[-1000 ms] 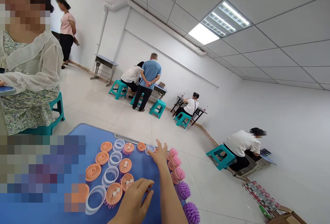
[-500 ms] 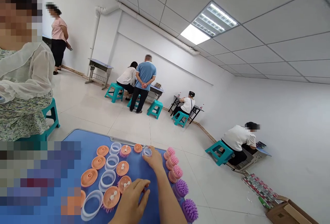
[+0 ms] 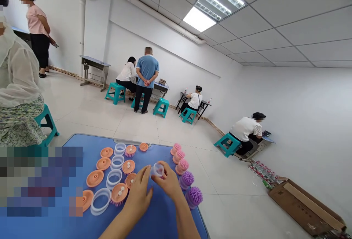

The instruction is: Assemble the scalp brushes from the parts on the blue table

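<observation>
A row of four clear rings [image 3: 112, 186] lies on the blue table [image 3: 162, 211], running from the far edge toward the near side, and everything else can be placed from it. To the right of that row, a small clear ring [image 3: 157, 173] is held up in the right hand [image 3: 170, 184], pinched between thumb and fingers. The left hand [image 3: 139, 193] hovers between the row and this ring, its fingers stretched out and its thumb apart; whether the fingertips touch the ring cannot be told. Just left of the row stand four orange caps [image 3: 95, 178] in a line, the nearest partly blurred. Just right of it are four orange bristled discs [image 3: 128, 166] with white nubs facing up, one of them partly covered by the left hand. Right of the row's far end sits a single orange cap [image 3: 143, 147]. Well to the right of the row, along the table's right edge, stand three pink brushes [image 3: 179, 157] and two purple brushes [image 3: 194, 196], bristles up. Beyond the row, across the floor, a person in a blue shirt [image 3: 147, 66] stands with hands clasped behind the back.
</observation>
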A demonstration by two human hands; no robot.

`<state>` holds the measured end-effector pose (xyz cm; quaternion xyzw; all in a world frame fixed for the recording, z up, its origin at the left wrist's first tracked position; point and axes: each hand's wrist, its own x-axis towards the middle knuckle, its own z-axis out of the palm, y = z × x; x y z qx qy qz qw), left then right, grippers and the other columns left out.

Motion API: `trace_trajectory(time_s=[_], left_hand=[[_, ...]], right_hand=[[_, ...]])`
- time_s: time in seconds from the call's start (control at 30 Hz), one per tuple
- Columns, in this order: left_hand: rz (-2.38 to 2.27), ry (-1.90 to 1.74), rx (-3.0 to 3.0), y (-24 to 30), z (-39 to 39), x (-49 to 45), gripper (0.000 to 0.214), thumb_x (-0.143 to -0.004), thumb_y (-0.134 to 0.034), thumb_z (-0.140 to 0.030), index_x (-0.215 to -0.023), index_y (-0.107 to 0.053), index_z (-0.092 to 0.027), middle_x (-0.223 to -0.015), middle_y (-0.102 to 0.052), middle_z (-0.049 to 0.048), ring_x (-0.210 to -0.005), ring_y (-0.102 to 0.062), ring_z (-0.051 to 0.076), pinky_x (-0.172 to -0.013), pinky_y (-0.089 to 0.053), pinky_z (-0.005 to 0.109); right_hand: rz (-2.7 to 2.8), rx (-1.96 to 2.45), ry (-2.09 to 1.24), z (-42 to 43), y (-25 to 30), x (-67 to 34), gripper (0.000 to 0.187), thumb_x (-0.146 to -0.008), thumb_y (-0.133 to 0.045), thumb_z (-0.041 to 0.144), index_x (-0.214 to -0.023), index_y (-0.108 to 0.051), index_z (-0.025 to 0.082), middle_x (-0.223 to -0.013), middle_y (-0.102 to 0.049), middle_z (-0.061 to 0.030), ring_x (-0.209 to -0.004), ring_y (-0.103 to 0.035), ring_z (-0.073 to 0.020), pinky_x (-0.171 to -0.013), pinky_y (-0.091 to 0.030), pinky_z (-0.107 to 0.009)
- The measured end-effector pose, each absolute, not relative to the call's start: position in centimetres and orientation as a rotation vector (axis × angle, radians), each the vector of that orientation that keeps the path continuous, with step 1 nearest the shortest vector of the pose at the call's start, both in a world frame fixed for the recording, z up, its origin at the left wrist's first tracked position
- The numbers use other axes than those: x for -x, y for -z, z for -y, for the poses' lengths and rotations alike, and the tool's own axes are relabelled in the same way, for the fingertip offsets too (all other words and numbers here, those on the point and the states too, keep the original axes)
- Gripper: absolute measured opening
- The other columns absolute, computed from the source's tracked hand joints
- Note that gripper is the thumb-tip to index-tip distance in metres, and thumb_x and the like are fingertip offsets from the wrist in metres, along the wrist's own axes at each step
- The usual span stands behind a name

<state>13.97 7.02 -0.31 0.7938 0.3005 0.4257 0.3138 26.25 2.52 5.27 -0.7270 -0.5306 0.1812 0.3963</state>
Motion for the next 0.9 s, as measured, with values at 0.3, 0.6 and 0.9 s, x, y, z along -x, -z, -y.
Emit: trace_trajectory(time_s=[0.3,0.6,0.9], left_hand=[[-0.561,-1.069,-1.669,-1.9,-6.9,-13.6,0.046,-0.075,-0.056,-0.033,-0.119,-0.048,-0.022,-0.117,-0.058,0.012,-0.107,-0.055,0.027,-0.089,-0.046,0.042],[-0.674,-1.092,-1.022,-3.0,-6.7,-13.7,0.07,-0.061,-0.068,-0.046,-0.121,-0.044,-0.021,-0.118,-0.059,0.0076,-0.111,-0.053,0.026,-0.09,-0.046,0.032],[-0.741,-1.025,-0.912,-5.0,-6.1,-13.2,0.067,-0.057,-0.074,-0.039,-0.115,-0.048,-0.021,-0.11,-0.063,0.0079,-0.096,-0.062,0.023,-0.075,-0.051,0.028]], right_hand=[[1.111,1.204,-1.206,-1.4,-6.8,-26.2,0.053,-0.063,-0.072,0.028,-0.112,-0.052,0.024,-0.096,-0.06,-0.0011,-0.089,-0.06,-0.0183,-0.08,-0.046,-0.033],[1.223,1.105,-1.08,-2.1,-6.7,-27.1,0.094,-0.054,-0.078,0.018,-0.132,-0.028,0.033,-0.141,-0.028,-0.0086,-0.114,-0.046,-0.0248,-0.084,-0.046,-0.038],[1.321,1.407,-0.667,-1.5,-5.7,-25.1,0.109,-0.047,-0.081,0.015,-0.135,-0.02,0.037,-0.128,-0.037,-0.0068,-0.096,-0.054,-0.0202,-0.083,-0.047,-0.038]])
